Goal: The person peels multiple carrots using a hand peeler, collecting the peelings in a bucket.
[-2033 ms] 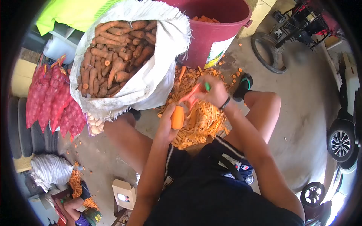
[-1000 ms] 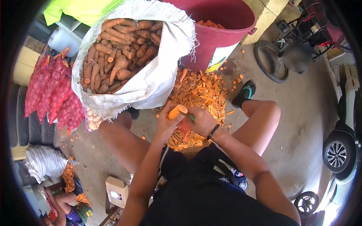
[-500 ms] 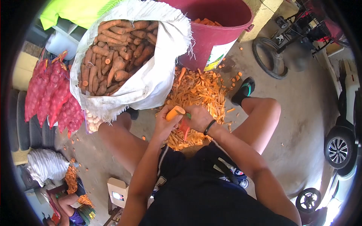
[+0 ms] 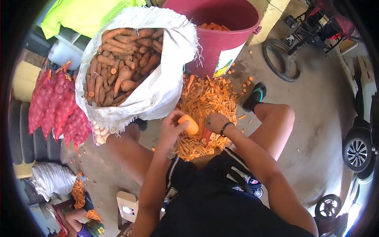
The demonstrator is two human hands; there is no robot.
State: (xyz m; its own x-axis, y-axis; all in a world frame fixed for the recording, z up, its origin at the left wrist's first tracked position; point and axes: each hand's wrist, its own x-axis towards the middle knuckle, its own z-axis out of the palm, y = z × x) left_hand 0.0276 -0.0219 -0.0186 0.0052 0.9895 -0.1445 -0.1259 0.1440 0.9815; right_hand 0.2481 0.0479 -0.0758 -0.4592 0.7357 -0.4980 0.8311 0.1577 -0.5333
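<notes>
My left hand (image 4: 172, 127) is closed around a peeled carrot (image 4: 189, 125), bright orange and smooth, held between my knees. In my right hand (image 4: 218, 123), just to the right of the carrot, is a small green-handled tool (image 4: 208, 120), mostly covered by my fingers. The tool and the carrot are apart. Beneath both hands lies a heap of carrot peelings (image 4: 209, 96) with some cut ends. A bit of red mesh (image 4: 205, 137) shows below my right hand.
A white sack (image 4: 164, 91) of unpeeled carrots (image 4: 122, 65) stands ahead left. Beside it is a maroon bin (image 4: 205, 51) with carrots inside. Red net bags (image 4: 55, 102) sit at left; another person's leg (image 4: 75, 219) shows lower left. A loose tire (image 4: 281, 61) is at right.
My right hand has moved right and slightly down, away from the carrot. The carrot in my left hand has tilted, so its side now faces me more than its cut end.
</notes>
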